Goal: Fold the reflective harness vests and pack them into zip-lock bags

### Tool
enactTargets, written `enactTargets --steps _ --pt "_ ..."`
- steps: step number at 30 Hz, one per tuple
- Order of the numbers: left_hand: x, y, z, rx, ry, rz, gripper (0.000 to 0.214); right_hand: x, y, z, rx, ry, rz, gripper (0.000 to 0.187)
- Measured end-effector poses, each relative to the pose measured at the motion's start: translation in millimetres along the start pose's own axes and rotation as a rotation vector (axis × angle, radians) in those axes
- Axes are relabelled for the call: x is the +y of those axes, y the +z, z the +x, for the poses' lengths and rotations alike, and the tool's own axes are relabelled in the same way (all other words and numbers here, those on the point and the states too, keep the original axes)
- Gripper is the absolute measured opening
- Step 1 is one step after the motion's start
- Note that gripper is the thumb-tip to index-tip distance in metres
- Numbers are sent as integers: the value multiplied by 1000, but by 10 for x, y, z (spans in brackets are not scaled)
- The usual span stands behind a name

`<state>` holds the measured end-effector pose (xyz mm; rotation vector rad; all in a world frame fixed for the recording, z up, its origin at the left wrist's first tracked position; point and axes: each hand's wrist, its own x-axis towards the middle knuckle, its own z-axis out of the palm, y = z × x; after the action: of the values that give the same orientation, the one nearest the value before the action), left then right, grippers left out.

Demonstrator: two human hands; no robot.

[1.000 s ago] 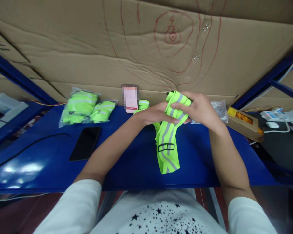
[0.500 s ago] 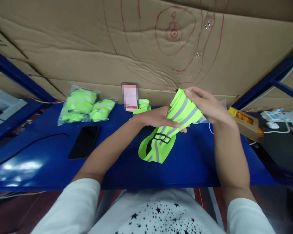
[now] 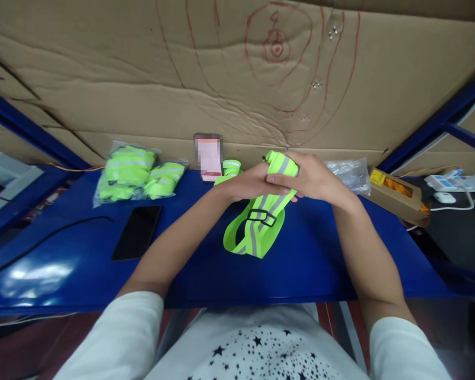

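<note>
A lime-yellow reflective strap (image 3: pixel 257 237) with grey stripes and a black buckle hangs in a loop over the blue table. My left hand (image 3: pixel 249 182) is closed around its folded upper part. From the right, my right hand (image 3: pixel 314 177) wraps the bunched top of the same strap, its thumb pressed across the front. The two hands meet there, and some of their fingers are hidden behind the fabric. Just behind my left wrist lies another lime-yellow strap (image 3: pixel 231 168), partly covered.
Bagged lime-yellow straps (image 3: pixel 129 166) and a smaller bag (image 3: pixel 165 179) lie at the back left. A dark phone (image 3: pixel 136 232) rests left of my forearm; a lit phone (image 3: pixel 208 158) leans on the cardboard (image 3: pixel 122 68). Clear plastic bags (image 3: pixel 350 175) and a brown box (image 3: pixel 398 195) sit right.
My right hand has moved left and down to meet my left hand, and the strap's fanned-out top is now bunched smaller. The plastic bags at the right have come into fuller view.
</note>
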<state>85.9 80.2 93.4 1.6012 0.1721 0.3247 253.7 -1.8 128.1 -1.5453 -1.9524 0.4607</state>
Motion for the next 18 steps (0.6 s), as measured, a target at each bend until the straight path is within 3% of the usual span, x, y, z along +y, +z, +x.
enactTargets --steps 4,10,15,18 --pt "-6 -2 8 -3 -19 -98 40 -6 9 15 168 -73 -153 39" --pt "43 -1 12 -24 -7 -17 40 16 -11 17 269 -150 -207 41" --pt "-52 -22 41 64 -89 38 38 10 -79 -1 359 -49 -145 44" --pt "-99 -31 52 -17 -91 -20 40 12 -132 -23 300 65 32 48"
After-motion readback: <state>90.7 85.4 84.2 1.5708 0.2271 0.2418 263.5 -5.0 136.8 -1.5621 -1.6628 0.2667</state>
